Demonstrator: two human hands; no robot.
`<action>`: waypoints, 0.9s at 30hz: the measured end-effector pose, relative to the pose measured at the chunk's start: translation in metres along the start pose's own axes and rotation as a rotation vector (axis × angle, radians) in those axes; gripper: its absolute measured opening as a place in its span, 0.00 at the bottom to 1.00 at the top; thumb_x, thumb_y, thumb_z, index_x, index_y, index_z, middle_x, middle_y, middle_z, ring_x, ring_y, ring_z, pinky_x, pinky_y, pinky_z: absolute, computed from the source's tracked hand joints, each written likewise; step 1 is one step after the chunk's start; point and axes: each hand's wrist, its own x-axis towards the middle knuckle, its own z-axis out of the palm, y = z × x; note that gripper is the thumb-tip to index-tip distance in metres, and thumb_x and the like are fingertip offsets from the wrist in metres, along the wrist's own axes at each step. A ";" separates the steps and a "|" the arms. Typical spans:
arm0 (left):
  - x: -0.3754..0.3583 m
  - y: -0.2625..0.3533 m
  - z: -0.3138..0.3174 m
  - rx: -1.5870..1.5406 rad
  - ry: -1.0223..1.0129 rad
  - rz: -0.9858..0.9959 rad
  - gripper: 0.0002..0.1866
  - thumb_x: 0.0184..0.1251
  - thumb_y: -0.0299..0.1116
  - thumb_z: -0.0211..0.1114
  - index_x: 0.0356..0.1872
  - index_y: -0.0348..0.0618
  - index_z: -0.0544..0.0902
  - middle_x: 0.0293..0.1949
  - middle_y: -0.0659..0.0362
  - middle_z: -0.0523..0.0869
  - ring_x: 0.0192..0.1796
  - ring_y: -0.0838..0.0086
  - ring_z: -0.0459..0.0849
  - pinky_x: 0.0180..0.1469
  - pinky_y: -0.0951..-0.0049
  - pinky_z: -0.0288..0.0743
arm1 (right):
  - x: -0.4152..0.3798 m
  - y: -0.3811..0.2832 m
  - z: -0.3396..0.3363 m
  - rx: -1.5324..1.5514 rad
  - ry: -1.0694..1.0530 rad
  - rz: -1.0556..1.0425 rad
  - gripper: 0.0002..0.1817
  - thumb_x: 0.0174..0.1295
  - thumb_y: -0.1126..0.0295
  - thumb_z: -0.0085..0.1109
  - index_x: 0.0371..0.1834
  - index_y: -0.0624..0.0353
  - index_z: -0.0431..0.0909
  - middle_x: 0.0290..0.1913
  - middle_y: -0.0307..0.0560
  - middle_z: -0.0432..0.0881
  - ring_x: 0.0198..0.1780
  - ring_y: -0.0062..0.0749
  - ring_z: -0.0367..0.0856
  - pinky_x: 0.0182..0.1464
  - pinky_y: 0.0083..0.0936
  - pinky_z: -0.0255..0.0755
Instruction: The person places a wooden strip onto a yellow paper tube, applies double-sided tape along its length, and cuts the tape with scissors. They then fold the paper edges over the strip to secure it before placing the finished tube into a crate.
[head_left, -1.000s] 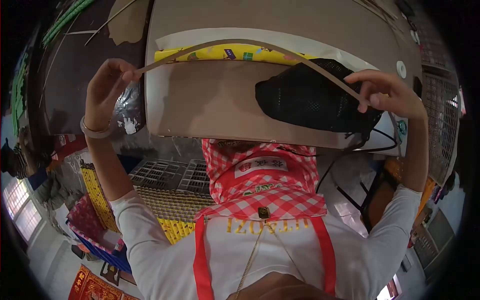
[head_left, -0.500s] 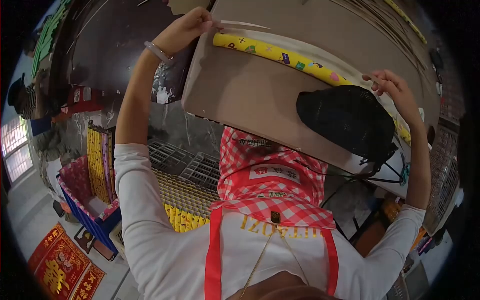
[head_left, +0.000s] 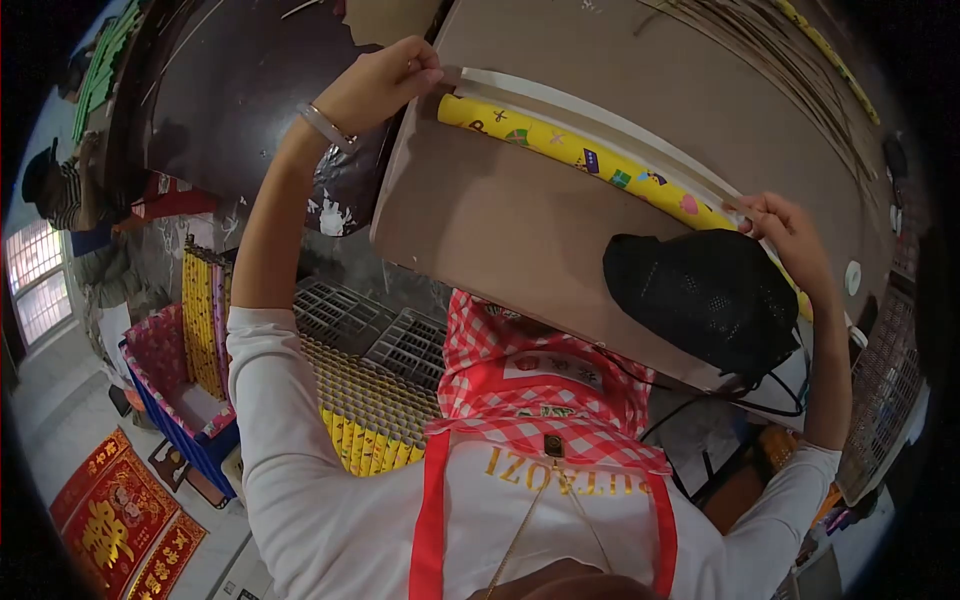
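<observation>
A yellow patterned tube [head_left: 590, 162] lies slantwise on the brown table [head_left: 500, 215], with a pale strip [head_left: 600, 118] stretched along its far edge. My left hand [head_left: 385, 80], a bracelet on its wrist, pinches a thin brown strip end [head_left: 450, 76] at the tube's left end. Near the tube's right part, my right hand [head_left: 785, 232] is closed on the other end of the strip, its fingers just above a black mesh cap [head_left: 705, 295]. The cap covers some of the tube's right side.
Long thin brown strips [head_left: 790, 75] lie at the back right. To the left stands a dark table [head_left: 240, 100]. Upright yellow tubes [head_left: 370, 445] fill a rack below the table edge, beside a blue crate [head_left: 190, 435]. At far left is another person [head_left: 65, 190].
The pale strip now lies closer along the tube, and its left end is lower. Both hands have come down in the view, as have the tube and cap with the camera's shift.
</observation>
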 end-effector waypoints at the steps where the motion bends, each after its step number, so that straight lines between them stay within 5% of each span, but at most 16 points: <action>1: 0.000 -0.004 0.004 -0.002 -0.004 -0.003 0.10 0.65 0.36 0.56 0.38 0.39 0.73 0.28 0.58 0.79 0.31 0.75 0.77 0.36 0.74 0.71 | 0.001 0.003 0.001 0.007 -0.001 -0.004 0.14 0.63 0.67 0.44 0.39 0.66 0.76 0.32 0.40 0.75 0.36 0.19 0.73 0.43 0.18 0.67; 7: -0.006 -0.004 0.012 0.010 0.178 0.170 0.09 0.63 0.34 0.59 0.38 0.39 0.74 0.31 0.59 0.80 0.31 0.74 0.77 0.38 0.74 0.72 | -0.004 -0.002 0.007 -0.163 0.089 0.005 0.15 0.64 0.66 0.44 0.43 0.65 0.76 0.28 0.39 0.75 0.33 0.19 0.72 0.37 0.17 0.66; 15: -0.002 -0.011 0.014 -0.081 0.083 -0.105 0.14 0.58 0.36 0.65 0.40 0.39 0.77 0.36 0.56 0.83 0.39 0.75 0.81 0.42 0.75 0.73 | -0.008 -0.006 0.006 -0.213 0.123 -0.017 0.14 0.64 0.67 0.43 0.40 0.64 0.77 0.23 0.39 0.72 0.27 0.19 0.67 0.32 0.19 0.63; 27: -0.002 -0.011 0.024 -0.283 0.313 -0.144 0.19 0.48 0.37 0.72 0.37 0.38 0.77 0.30 0.57 0.85 0.35 0.77 0.82 0.40 0.77 0.73 | -0.013 -0.005 0.010 -0.252 0.194 0.000 0.13 0.63 0.67 0.43 0.35 0.67 0.74 0.21 0.36 0.64 0.25 0.16 0.60 0.27 0.19 0.56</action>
